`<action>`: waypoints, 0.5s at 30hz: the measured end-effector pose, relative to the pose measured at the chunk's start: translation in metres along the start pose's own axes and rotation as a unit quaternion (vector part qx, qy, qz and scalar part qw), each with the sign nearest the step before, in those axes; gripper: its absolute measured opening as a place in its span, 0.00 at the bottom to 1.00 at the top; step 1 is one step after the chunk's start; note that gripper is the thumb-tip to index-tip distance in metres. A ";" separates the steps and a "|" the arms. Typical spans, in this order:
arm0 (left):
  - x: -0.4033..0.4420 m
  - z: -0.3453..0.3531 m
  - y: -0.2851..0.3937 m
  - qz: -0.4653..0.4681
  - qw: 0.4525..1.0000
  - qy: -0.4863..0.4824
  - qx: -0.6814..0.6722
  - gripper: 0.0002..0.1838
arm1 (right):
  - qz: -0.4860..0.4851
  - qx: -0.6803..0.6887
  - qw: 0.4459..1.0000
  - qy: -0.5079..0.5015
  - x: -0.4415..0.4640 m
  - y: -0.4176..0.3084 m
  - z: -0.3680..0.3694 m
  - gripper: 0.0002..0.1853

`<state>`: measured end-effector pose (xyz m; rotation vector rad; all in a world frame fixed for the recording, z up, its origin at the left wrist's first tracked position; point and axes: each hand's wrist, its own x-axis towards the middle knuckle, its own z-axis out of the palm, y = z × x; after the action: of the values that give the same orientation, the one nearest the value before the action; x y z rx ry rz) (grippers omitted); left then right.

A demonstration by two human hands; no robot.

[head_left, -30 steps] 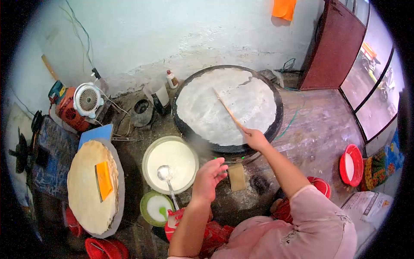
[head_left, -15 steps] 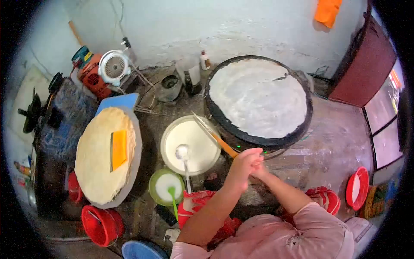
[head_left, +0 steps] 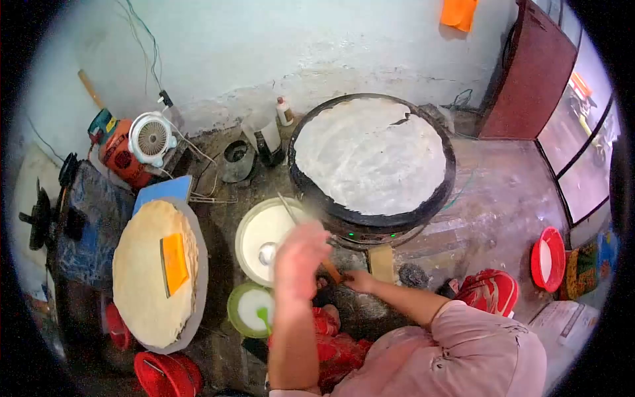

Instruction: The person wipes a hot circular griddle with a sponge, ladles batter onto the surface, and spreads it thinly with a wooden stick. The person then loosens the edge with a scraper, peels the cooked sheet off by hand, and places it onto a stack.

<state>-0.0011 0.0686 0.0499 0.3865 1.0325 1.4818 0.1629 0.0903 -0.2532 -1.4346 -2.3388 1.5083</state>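
My right hand [head_left: 359, 281] is closed on the wooden handle of a long, thin scraper [head_left: 330, 268], just below the round griddle. The scraper's blade points up and left, over the rim of the pale batter pot [head_left: 245, 264]. Motion smears my left hand [head_left: 303, 261], which is above the pot's right side and hides part of the blade; its fingers are unclear. Inside the pot, a ladle [head_left: 266, 253] shows only partly. A thin pale sheet [head_left: 370, 155] with a small tear near its upper right edge covers most of the black griddle [head_left: 317, 198].
A stack of flat round sheets [head_left: 149, 278] at left bears an orange-handled scraper [head_left: 174, 264]. Near the pot are a green bowl [head_left: 233, 311], a black-handled jug [head_left: 266, 142] and a white blower [head_left: 151, 138]. Red basins [head_left: 167, 375] [head_left: 548, 260] stand lower left and right.
My right hand has come back from the griddle with the scraper, whose blade now lies over the pot. My hands, close together half a second ago, are apart, with the left farther left.
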 end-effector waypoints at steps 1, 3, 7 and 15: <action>-0.003 -0.013 0.022 0.031 0.999 0.019 -0.018 0.20 | 0.079 -0.021 0.994 -0.074 -0.010 0.004 -0.005 0.28; -0.008 -0.056 0.054 0.195 0.971 0.119 0.065 0.22 | 0.075 -0.130 0.980 -0.130 -0.018 0.046 0.010 0.28; 0.016 -0.203 0.088 0.268 0.767 0.423 0.401 0.31 | 0.059 -0.134 0.966 -0.212 -0.076 0.017 -0.037 0.23; -0.006 -0.281 0.065 -0.017 0.406 0.505 0.761 0.39 | 0.118 -0.107 0.981 -0.107 -0.110 0.060 -0.039 0.22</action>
<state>-0.2510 -0.0323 -0.0518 0.6572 3.2701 -0.0184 0.2851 0.0493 -0.2279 -1.7342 -2.6057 1.5754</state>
